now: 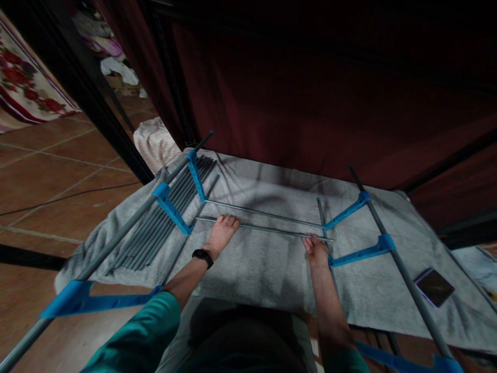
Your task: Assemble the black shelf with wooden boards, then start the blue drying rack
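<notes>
A thin grey metal rod (272,229) lies crosswise between two side frames, gripped at both ends. My left hand (222,231), with a black band on the wrist, is closed over its left part. My right hand (316,249) pinches it near the right end, beside the right frame. Just beyond, another metal rod (264,212) spans from one blue bracket (197,176) on the left to a blue bracket (346,211) on the right. Nearer blue brackets (173,210) (362,251) sit on the long grey left pole (120,233) and right pole (404,280).
Several loose metal rods (163,223) lie side by side at the left on a grey blanket (256,269). A phone (434,286) rests on the right. Dark red curtain (291,103) hangs behind, and tiled floor (58,181) shows at the left.
</notes>
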`<state>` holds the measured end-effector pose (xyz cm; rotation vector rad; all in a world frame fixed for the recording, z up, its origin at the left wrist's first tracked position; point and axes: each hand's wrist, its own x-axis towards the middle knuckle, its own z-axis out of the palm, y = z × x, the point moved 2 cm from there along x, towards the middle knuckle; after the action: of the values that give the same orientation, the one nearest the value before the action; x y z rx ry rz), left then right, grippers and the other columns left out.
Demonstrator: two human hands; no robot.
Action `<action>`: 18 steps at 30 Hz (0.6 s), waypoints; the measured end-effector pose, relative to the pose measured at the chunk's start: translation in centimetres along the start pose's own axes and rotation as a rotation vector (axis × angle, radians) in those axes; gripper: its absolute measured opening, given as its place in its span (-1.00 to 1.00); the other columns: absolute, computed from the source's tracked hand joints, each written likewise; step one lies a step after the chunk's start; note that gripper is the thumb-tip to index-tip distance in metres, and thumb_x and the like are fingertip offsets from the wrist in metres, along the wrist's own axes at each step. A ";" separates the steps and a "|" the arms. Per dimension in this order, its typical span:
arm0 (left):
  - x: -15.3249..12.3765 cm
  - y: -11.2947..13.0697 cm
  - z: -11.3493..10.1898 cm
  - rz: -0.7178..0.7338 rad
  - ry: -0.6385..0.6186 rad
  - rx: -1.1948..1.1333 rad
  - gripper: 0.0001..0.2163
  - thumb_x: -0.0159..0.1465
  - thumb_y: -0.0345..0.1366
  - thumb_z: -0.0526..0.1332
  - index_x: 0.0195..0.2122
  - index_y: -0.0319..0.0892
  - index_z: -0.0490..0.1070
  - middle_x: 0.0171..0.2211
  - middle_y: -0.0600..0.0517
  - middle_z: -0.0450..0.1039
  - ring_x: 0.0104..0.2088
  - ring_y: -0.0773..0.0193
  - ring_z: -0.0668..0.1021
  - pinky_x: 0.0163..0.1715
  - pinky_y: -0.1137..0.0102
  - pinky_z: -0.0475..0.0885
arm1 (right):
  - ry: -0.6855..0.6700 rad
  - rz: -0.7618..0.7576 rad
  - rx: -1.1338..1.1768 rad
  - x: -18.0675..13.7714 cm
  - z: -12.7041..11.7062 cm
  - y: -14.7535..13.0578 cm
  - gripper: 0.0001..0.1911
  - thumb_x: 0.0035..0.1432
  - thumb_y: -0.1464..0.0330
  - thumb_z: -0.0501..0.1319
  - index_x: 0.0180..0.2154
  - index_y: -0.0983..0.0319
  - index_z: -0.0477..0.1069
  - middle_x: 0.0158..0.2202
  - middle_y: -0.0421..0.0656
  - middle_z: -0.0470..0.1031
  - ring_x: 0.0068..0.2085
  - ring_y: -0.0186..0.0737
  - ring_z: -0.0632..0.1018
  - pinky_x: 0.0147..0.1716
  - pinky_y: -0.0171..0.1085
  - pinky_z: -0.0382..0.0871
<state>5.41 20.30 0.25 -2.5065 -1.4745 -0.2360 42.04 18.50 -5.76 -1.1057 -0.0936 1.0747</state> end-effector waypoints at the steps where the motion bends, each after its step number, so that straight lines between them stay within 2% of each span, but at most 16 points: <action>1: 0.0 -0.1 0.0 -0.009 0.001 -0.007 -0.75 0.33 -0.50 0.02 -0.11 -0.23 0.47 -0.22 -0.14 0.49 -0.18 0.08 0.48 -0.07 0.17 0.25 | -0.006 -0.001 0.004 -0.1 0.1 0.0 -0.82 0.02 0.60 0.20 -0.43 0.21 0.32 -0.49 -0.31 0.55 -0.38 -0.32 0.64 -0.31 -0.24 0.63; 4: -0.2 -0.8 -0.3 -0.090 0.021 -0.050 -0.73 0.32 -0.49 0.01 -0.11 -0.23 0.48 -0.22 -0.16 0.50 -0.17 0.06 0.49 -0.01 0.13 0.23 | -0.016 0.000 0.004 -0.3 0.3 -0.1 -0.86 0.06 0.57 0.20 -0.41 0.23 0.35 -0.48 -0.27 0.57 -0.38 -0.32 0.64 -0.31 -0.26 0.63; 7: -0.6 -1.9 -0.7 -0.236 0.060 -0.112 -0.73 0.28 -0.47 0.04 -0.12 -0.24 0.50 -0.21 -0.20 0.52 -0.12 0.00 0.48 0.05 0.07 0.19 | -0.004 -0.002 0.001 -0.3 0.4 -0.3 -0.92 0.13 0.49 0.22 -0.40 0.23 0.37 -0.48 -0.25 0.58 -0.40 -0.33 0.64 -0.30 -0.26 0.63; 13: -1.5 -3.5 -0.9 -0.439 0.150 -0.129 -0.71 0.24 -0.45 0.05 -0.10 -0.22 0.49 -0.12 -0.21 0.51 0.06 -0.08 0.41 0.19 -0.06 0.02 | -0.006 -0.019 -0.004 0.1 0.2 -0.3 -0.91 0.14 0.39 0.29 -0.38 0.21 0.39 -0.60 -0.35 0.49 -0.49 -0.38 0.60 -0.28 -0.28 0.63; 18: -2.0 -4.4 -0.8 -0.713 0.315 -0.211 -0.76 0.25 -0.37 0.12 -0.09 -0.23 0.46 0.11 -0.26 0.34 0.22 -0.15 0.26 0.21 -0.10 0.00 | -0.021 -0.038 0.027 -0.1 0.5 -0.4 -0.83 0.11 0.46 0.31 -0.44 0.21 0.33 -0.57 -0.33 0.52 -0.47 -0.35 0.62 -0.29 -0.24 0.64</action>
<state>0.53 20.48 1.01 -1.8415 -2.2123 -0.8916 41.99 18.79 -5.12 -1.0647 -0.1159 1.0510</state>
